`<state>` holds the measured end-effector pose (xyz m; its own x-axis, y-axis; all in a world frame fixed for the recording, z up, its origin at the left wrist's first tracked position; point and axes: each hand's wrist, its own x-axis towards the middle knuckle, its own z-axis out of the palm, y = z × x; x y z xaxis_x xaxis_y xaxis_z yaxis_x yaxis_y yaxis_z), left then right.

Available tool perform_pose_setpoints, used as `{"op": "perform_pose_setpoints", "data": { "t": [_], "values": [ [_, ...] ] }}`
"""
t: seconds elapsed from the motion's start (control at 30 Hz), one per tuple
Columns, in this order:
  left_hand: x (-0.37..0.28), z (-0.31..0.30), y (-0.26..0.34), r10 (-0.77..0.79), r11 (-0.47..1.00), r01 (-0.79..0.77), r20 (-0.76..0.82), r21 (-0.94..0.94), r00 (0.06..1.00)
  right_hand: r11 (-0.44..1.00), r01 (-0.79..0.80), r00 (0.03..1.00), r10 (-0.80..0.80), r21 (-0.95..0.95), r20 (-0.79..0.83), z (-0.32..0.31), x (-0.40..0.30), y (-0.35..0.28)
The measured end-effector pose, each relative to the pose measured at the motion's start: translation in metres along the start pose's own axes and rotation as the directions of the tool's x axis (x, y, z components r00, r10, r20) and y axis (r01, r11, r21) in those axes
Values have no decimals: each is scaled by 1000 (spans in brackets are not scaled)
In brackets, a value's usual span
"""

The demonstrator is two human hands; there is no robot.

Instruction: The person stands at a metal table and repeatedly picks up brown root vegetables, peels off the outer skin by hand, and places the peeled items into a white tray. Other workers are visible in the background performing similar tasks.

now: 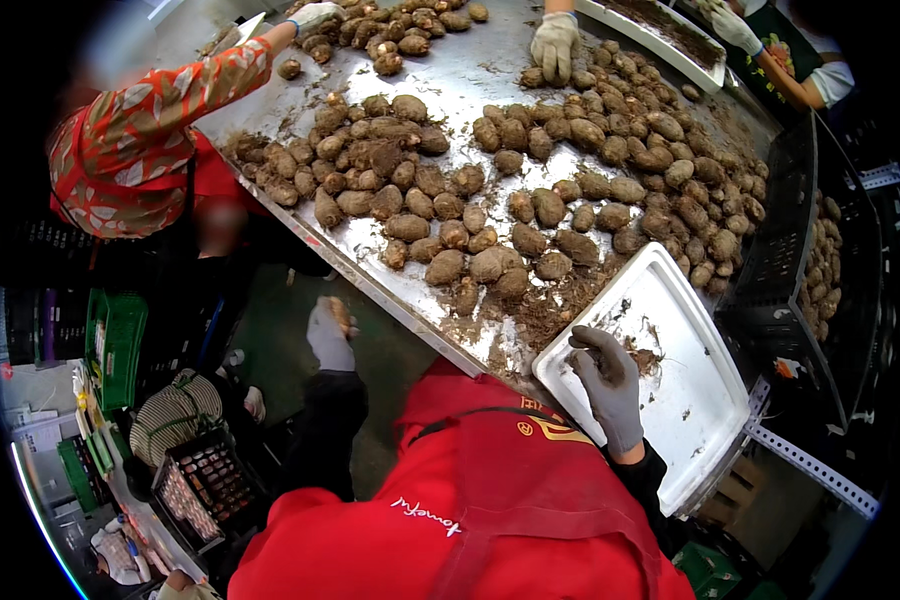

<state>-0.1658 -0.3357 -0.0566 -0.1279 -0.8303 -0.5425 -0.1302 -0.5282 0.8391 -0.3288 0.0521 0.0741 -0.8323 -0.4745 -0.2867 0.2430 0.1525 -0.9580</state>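
My left hand (331, 339), in a grey glove, is off the table's left edge above the floor. Its fingers are closed around a small tan-brown piece (340, 312), apparently a taro corm, mostly hidden by the glove. My right hand (607, 386), gloved and soiled on palm and fingertips, hovers over the left side of a white plastic tray (690, 420). Its thumb and fingers are bent and apart, with nothing visible between them. Root fibres and dirt (647, 361) lie in the tray. Before me, hairy brown taro corms (487, 264) are spread across a metal table (450, 341).
A large taro heap (675, 172) covers the table's right side, beside a black crate (772, 225) holding more. Co-workers' gloved hands (556, 46) reach in at the far side. A person in a patterned sleeve (187, 90) works at left. A perforated metal bar (814, 469) juts out right.
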Motion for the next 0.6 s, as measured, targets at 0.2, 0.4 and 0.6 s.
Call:
{"op": "perform_pose_setpoints", "data": {
  "t": [0.2,0.4,0.6],
  "values": [
    [50,-3,-89,-30,930,-104,354,353,935,999,-22,1000,22,-30,4,1,-1,-5],
    [46,28,-91,262,673,-348,230,653,937,999,-31,1000,31,-9,-5,-2,-2,5],
    [-56,10,-1,232,931,-313,355,190,906,989,-134,991,135,65,-1,-9,-10,16]
  ]
}}
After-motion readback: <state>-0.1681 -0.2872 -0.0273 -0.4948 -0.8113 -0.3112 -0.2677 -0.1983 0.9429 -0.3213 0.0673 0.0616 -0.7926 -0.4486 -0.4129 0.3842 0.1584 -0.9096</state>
